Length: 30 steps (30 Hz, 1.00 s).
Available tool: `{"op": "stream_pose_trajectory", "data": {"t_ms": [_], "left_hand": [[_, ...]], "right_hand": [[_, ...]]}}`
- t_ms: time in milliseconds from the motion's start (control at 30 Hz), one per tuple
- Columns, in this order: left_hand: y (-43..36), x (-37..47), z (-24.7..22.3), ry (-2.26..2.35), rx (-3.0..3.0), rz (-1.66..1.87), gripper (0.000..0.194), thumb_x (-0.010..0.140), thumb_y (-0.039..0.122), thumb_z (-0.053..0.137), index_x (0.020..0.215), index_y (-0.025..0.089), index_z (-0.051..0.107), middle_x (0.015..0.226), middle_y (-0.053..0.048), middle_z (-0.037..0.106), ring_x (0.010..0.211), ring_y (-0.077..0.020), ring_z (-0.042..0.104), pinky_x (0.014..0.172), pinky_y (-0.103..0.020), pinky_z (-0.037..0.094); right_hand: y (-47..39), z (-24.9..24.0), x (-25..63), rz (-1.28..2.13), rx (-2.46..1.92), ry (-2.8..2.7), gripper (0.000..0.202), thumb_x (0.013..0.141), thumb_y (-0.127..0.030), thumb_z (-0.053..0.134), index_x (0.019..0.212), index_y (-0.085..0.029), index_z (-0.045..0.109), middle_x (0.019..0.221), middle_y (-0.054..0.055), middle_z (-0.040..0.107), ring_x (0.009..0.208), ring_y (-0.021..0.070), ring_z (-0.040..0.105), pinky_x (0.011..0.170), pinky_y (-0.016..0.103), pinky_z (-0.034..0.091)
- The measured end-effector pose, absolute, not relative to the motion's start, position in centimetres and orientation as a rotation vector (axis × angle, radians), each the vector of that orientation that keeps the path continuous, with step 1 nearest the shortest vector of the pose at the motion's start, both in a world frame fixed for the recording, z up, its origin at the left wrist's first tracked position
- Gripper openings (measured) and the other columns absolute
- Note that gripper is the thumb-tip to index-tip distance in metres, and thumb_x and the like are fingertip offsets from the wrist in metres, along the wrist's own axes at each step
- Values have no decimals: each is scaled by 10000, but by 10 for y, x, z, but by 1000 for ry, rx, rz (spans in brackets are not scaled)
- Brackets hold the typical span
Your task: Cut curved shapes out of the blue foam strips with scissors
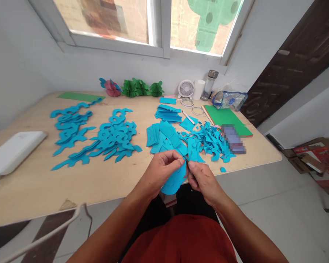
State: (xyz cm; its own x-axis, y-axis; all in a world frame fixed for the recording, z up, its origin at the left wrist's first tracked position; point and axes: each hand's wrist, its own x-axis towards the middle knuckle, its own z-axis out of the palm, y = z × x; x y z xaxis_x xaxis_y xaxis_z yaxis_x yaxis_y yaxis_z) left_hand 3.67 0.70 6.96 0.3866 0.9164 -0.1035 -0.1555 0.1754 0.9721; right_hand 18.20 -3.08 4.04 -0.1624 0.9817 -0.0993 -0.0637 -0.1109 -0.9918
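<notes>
At the table's front edge, my left hand [163, 168] pinches a blue paper piece [173, 183] with a rounded lower edge and faint drawn lines. Close beside it on the right, my right hand [204, 179] is closed round something dark and small, mostly hidden by the fingers, against the paper's right side. Just beyond my hands lie overlapping blue paper sheets [168, 133]. A heap of blue scraps [208, 137] spreads to their right. Curly blue cutouts are piled at the centre left [115, 135] and farther left [71, 124].
A white device [16, 151] lies at the left. Along the wall stand green paper figures [141, 87], a small fan [186, 88], a bottle [209, 86] and a clear pouch [230, 100]. Green sheets [227, 120] and a blurred phone [233, 138] lie at the right.
</notes>
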Motion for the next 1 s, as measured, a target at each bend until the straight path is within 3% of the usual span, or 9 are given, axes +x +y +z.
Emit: {"op": "stream_pose_trajectory", "data": {"t_ms": [800,1000], "left_hand": [[-3,34,77,920,1159,888,153,704,260,654,584,176,608,567,7,603,582,-144,534,618,-264,419],[-6,36,72,930,1105,931,164,718,285,658,603,172,627,612,-4,628,633,-163,559,672,-281,432]], "right_hand": [[-40,46,180,1482,-1156,-1184,452,874,-544,480,616,-175,521,374,-95,319,355,67,214,373,229,133],[-41,36,177,1517,-1136,-974,464,842,-581,509,603,-185,476,413,-95,315,360,61,197,368,226,115]]}}
